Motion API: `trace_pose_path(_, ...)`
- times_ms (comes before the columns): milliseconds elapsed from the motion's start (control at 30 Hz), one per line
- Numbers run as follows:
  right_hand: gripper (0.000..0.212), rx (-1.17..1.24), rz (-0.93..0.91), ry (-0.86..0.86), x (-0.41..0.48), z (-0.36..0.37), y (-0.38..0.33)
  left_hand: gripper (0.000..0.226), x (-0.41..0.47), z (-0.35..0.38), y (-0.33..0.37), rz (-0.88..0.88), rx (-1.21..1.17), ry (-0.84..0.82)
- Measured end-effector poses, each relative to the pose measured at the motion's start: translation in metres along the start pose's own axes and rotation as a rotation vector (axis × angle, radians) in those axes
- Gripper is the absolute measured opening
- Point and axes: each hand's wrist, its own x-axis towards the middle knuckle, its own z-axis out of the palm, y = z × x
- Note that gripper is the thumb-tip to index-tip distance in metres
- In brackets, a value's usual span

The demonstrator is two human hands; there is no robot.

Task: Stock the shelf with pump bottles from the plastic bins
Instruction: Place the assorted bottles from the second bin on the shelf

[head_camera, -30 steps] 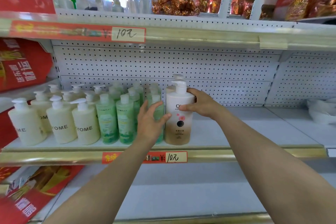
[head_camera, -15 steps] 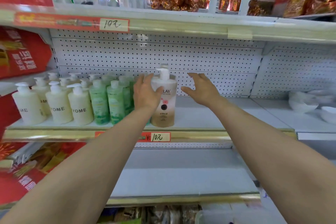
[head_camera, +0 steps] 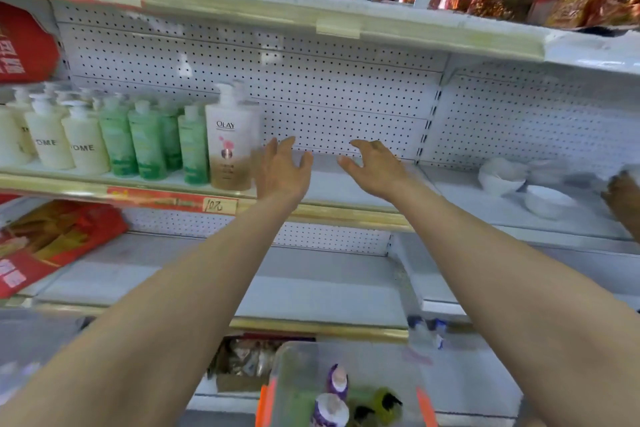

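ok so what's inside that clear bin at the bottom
The clear bin holds two purple bottles with pale tops and a yellowish bottle with a black top. Their lower parts and the bin floor are cut off by the frame edge.

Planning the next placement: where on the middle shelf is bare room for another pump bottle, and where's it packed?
Free: the shelf board from the Olay bottle right to the bay divider, under the left hand and right hand. Packed: left of the Olay, green bottles, then cream bottles. Next bay: white bowls.

One Olay-labelled bottle (head_camera: 228,149), two price tags (head_camera: 220,205)
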Motion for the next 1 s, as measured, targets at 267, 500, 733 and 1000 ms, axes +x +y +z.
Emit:
trace_pose_path(267, 0.067, 0.1, 0.078, -0.164, -0.061, 0.059, 0.09, 0.055, -0.094, 0.075, -0.037, -0.163, 0.026, -0.136)
trace_pose_path(500, 0.069, 0.18, 0.247, -0.361, -0.111, 0.144, 0.157, 0.06, -0.157, 0.139, -0.101, -0.303, 0.026, -0.382)
trace_pose_path(733, 0.067, 0.296, 0.416, -0.606, -0.166, 0.261, 0.191, 0.053, -0.226, 0.182, -0.202, -0.578, -0.009, -0.679)
trace_pose_path(1000, 0.079, 0.486, 0.657, -0.631, -0.214, 0.364, 0.192, 0.058, -0.278, 0.214, -0.281, -0.753, -0.182, -1.017)
